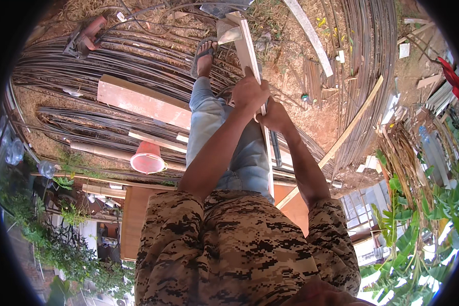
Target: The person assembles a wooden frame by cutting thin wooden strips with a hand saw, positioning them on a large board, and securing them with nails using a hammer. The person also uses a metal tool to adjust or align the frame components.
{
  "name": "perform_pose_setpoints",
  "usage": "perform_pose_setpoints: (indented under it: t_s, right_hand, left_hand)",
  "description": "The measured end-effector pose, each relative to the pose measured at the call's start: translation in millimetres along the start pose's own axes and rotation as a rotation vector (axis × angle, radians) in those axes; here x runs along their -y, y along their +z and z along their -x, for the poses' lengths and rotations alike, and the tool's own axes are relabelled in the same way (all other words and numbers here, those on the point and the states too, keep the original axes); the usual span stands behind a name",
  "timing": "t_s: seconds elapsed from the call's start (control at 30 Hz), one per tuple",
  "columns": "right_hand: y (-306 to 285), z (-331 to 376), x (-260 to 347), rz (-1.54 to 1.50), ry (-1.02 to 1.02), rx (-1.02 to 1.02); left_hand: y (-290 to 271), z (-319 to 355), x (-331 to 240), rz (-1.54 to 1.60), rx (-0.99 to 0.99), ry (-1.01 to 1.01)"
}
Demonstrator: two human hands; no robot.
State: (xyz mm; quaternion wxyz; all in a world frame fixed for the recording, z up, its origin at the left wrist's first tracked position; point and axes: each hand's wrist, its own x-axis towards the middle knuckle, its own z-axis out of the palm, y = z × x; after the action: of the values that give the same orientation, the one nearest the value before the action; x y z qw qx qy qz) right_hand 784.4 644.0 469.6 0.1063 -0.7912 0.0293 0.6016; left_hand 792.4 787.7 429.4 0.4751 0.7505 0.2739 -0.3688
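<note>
A long, narrow wooden plank (246, 38) runs from the top of the view down between my arms, along my jeans. My left hand (250, 94) is closed round it at about mid-length. Just below and to the right, my right hand (274, 115) is closed against the plank's edge; its fingers are partly hidden. A dark rod-like thing (276, 149) shows just under my right hand, and I cannot tell whether the hand touches it. My sandalled left foot (204, 58) stands beside the plank's far part.
Bundles of long steel bars (153, 53) cover the ground at left, with more bars (370, 61) at right. A red power saw (88, 36) lies far left. Nearer are a thick wooden beam (143, 100) and a red bucket (148, 159). A thin wooden strip (354, 121) slants at right.
</note>
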Motion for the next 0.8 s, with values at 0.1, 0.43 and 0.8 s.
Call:
perform_pose_setpoints:
  t_s: [0.1, 0.43, 0.8]
  right_hand:
    - [-19, 2, -21, -0.023, 0.095, 0.020]
    - [37, 2, -28, -0.208, -0.056, -0.018]
    - [25, 6, -25, -0.247, -0.097, -0.177]
  left_hand:
    - [8, 1, -30, 0.073, 0.000, 0.058]
    - [16, 18, 6, 0.067, -0.212, 0.076]
    - [10, 10, -2, 0.088, -0.196, 0.128]
